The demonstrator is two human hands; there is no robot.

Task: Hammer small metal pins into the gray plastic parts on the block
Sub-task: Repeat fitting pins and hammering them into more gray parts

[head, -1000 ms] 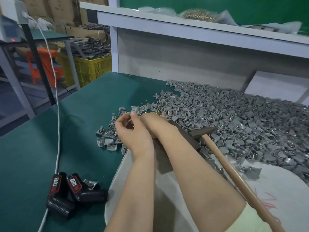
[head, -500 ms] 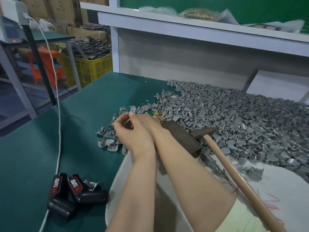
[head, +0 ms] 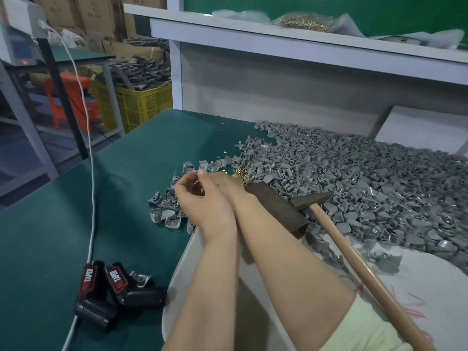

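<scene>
At the pile's edge, my left hand point(head: 205, 201) has its fingers curled toward the thumb; I cannot tell whether they pinch anything. My right hand point(head: 229, 182) sits just behind it, fingers hidden, grip unreadable. Brass pins point(head: 240, 173) lie heaped at the far end of the dark block point(head: 276, 209). Gray plastic parts point(head: 354, 188) cover the green desk point(head: 101, 198), with the hammer point(head: 354, 259) beside the block.

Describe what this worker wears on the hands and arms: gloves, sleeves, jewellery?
No gloves: the left hand and right hand are bare, with no ring, watch or bracelet visible. Both forearms are uncovered. A pale yellow sleeve shows on the right upper arm.
</scene>
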